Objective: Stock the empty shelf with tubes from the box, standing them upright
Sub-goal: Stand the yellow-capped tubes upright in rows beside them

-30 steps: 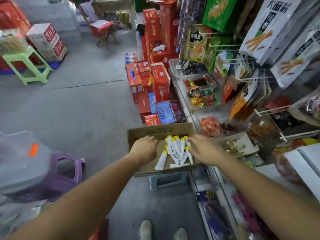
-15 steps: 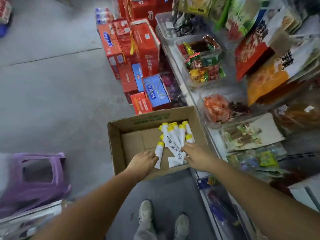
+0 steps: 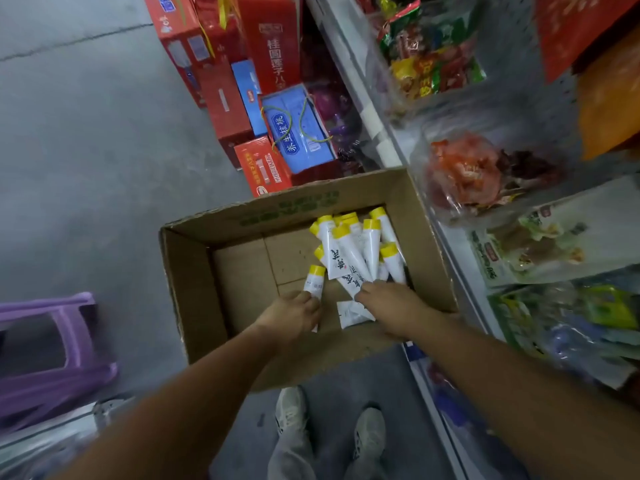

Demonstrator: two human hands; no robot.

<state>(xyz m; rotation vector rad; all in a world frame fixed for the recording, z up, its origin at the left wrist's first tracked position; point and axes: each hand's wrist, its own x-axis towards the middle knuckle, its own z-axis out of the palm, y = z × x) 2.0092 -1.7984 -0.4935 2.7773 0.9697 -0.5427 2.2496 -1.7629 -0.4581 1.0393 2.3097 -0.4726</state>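
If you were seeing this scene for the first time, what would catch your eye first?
The open cardboard box at centre stands out, with white, yellow-capped tubes heaped at its right side. Both hands reach in: the left hand grips a lone tube, the right hand touches the heap.

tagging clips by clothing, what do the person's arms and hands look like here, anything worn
The left forearm and right forearm are bare, with no sleeve in view. The left hand and right hand have no gloves, and no watch, ring or bracelet shows.
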